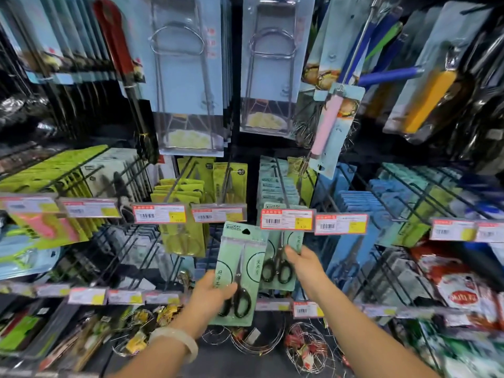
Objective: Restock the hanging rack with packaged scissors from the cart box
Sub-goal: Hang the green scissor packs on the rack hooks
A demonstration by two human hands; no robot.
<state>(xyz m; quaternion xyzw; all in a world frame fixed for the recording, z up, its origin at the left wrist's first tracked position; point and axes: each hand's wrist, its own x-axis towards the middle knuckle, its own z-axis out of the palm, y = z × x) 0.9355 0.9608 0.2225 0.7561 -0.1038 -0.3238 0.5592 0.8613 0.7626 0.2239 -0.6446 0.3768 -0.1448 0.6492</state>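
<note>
Left hand [211, 293] gripping green carded scissors pack [240, 271], right hand [305, 264] pinching hung pack [283, 257] under red-edged price tag [287, 219], print illegible

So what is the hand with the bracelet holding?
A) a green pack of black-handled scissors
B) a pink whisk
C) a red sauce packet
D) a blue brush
A: the left hand, the one above the bracelet, grips a green pack of black-handled scissors, its fingers curled round the pack's lower edge.
</note>
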